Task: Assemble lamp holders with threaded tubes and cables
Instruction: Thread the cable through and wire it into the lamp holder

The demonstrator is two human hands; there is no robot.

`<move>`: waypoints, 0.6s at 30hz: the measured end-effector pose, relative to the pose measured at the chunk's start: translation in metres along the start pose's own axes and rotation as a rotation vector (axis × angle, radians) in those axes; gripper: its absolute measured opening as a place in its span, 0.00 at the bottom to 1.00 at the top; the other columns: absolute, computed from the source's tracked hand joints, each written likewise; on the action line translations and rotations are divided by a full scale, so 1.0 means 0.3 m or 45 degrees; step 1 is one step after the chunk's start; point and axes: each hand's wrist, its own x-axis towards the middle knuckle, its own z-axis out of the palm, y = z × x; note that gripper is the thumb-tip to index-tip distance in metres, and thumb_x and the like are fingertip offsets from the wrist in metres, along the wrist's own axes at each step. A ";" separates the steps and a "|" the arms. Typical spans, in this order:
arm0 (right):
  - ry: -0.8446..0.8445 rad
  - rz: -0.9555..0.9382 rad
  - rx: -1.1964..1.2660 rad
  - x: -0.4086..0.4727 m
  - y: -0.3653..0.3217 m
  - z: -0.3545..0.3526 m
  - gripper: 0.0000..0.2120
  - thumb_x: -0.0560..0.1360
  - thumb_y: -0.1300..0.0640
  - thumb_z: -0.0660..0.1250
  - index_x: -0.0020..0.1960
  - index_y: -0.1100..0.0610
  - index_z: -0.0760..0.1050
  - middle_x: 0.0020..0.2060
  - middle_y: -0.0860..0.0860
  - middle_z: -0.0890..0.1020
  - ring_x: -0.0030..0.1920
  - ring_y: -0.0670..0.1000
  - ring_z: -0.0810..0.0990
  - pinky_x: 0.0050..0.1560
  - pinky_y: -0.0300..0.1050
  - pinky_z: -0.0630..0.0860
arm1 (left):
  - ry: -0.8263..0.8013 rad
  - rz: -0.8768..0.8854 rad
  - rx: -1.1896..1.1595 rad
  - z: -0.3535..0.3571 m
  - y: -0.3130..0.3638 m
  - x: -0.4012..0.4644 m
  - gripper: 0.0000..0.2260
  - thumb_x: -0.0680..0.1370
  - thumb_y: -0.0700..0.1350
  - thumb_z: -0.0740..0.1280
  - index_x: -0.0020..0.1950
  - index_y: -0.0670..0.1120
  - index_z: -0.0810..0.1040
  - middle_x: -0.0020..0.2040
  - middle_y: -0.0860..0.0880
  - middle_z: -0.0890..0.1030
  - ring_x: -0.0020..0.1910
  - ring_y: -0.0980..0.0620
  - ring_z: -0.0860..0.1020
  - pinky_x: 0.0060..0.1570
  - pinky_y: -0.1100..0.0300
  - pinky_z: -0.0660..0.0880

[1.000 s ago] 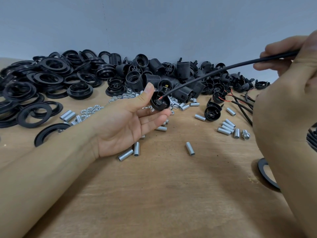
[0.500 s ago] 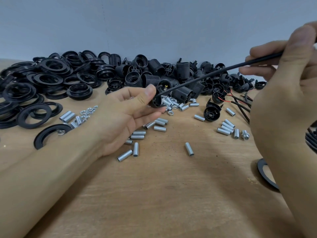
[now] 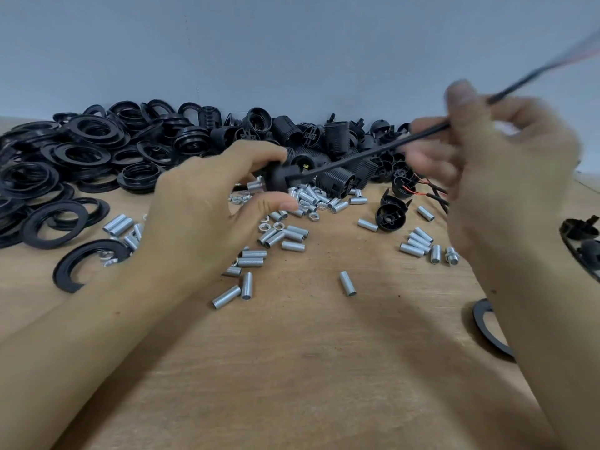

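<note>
My left hand (image 3: 207,203) grips a small black lamp holder cap (image 3: 279,178) between thumb and fingers, above the wooden table (image 3: 292,368). A black cable (image 3: 373,152) runs from the cap up to the right and through my right hand (image 3: 500,151), which pinches it; that hand is motion-blurred. The cable's far end (image 3: 565,56) shows blurred red and dark wires at the top right. Silver threaded tubes (image 3: 285,235) lie scattered under and between my hands.
A heap of black threaded rings (image 3: 81,157) fills the left back. Black lamp holder bodies (image 3: 331,141) pile along the wall. Small nuts (image 3: 277,225) lie among the tubes. More caps with red wires (image 3: 406,188) and a black ring (image 3: 487,332) sit at the right.
My left hand turned palm-down and closed further around the cap. My right hand moved left and lower along the cable, so more cable now sticks out beyond it.
</note>
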 end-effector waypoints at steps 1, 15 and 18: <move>-0.067 0.129 0.056 -0.005 0.007 0.002 0.10 0.76 0.56 0.70 0.45 0.60 0.71 0.35 0.57 0.85 0.32 0.53 0.85 0.31 0.37 0.79 | -0.008 0.024 0.019 0.000 0.005 -0.001 0.20 0.77 0.57 0.69 0.63 0.46 0.79 0.55 0.53 0.83 0.54 0.50 0.83 0.54 0.45 0.79; -0.724 0.782 0.457 -0.148 0.072 0.117 0.27 0.71 0.55 0.68 0.65 0.67 0.69 0.59 0.64 0.79 0.55 0.61 0.81 0.59 0.57 0.79 | 0.066 0.166 -0.064 0.015 0.051 -0.006 0.18 0.72 0.52 0.77 0.56 0.43 0.82 0.47 0.69 0.73 0.40 0.77 0.71 0.42 0.78 0.66; -0.604 0.754 0.587 -0.140 0.066 0.131 0.21 0.71 0.63 0.67 0.62 0.67 0.68 0.50 0.62 0.80 0.46 0.56 0.82 0.47 0.47 0.81 | 0.081 0.198 -0.081 0.015 0.044 -0.003 0.23 0.71 0.54 0.78 0.58 0.41 0.79 0.44 0.64 0.72 0.41 0.74 0.70 0.45 0.78 0.65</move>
